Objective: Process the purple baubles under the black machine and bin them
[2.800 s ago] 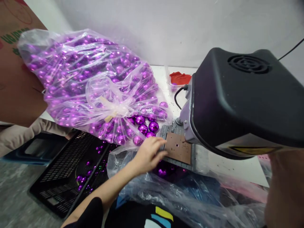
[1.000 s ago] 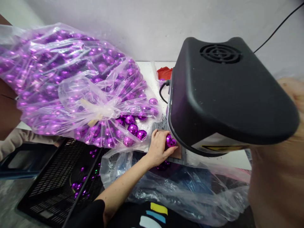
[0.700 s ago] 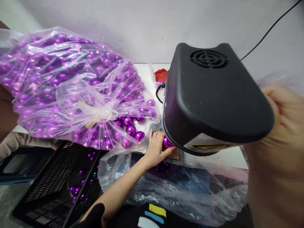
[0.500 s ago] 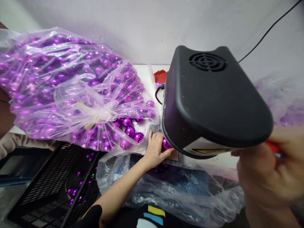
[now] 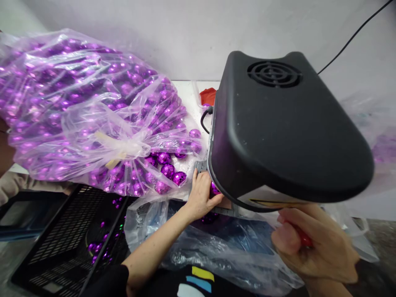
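Purple faceted ball (image 5: pixel 214 189) sat on the brown board (image 5: pixel 225 203) under the front edge of the black machine (image 5: pixel 287 136), partly hidden by its cover. The left grip (image 5: pixel 201 195) pinched it from the near left side, thumb toward the wearer and fingers on the far side. The right grip (image 5: pixel 318 245) was curled around a red handle (image 5: pixel 305 238) below the machine's right end. The step in hand was probably holding the ball in place while that handle was worked; whatever part of the machine met the ball could not be seen. The next move seemed to call for a steady pinch, with the fingertips clear of the hidden part, and an even pull on the handle.

Compared with the earliest frame, where the left grip was empty beside the bare board and its hole showed, a ball now stood there. Half a second earlier the right grip was blurred and farther right; by now it had come lower and nearer the body. The tied bag (image 5: pixel 93 103) and loose balls (image 5: pixel 167 171) on the desk (image 5: pixel 187 97) looked unaltered.
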`<state>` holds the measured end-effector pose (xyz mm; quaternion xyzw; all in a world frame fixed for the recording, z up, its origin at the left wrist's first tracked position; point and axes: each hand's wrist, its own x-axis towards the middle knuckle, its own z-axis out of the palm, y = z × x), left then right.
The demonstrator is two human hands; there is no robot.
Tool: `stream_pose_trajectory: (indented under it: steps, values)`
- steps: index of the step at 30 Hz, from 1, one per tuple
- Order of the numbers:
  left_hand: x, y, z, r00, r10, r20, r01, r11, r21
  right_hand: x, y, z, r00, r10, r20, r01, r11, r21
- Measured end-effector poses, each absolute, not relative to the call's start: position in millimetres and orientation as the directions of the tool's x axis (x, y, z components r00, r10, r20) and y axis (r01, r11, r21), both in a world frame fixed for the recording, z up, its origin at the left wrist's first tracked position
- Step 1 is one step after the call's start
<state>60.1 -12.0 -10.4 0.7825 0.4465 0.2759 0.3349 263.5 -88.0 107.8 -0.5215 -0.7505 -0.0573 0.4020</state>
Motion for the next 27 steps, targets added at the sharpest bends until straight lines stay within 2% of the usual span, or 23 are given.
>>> stream_pose_trajectory:
  steps: [5, 10, 19, 27]
  values:
    - [60.9, -12.6, -8.3, 0.443, 0.889, 0.114, 0.517, -0.357, 0.778, 261.1, -85.9, 103.2, -0.169, 0.669, 0.724, 0.836, 0.486, -0.255]
    - [61.9, -12.7, -5.2, 0.437, 0.893, 0.109, 0.508, -0.345, 0.789, 259.2, -86.6, 89.7, -0.152, 0.656, 0.739, 0.833, 0.488, -0.262]
    - [63.4, -13.1, -16.2, 0.419, 0.888, 0.189, 0.409, -0.370, 0.834, 262.3, -88.9, 74.2, -0.101, 0.603, 0.791, 0.839, 0.479, -0.257]
    - [63.0, -12.7, -22.1, 0.417, 0.881, 0.223, 0.406, -0.400, 0.822, 261.8, -60.4, 15.4, -0.164, 0.551, 0.818, 0.867, 0.476, -0.147]
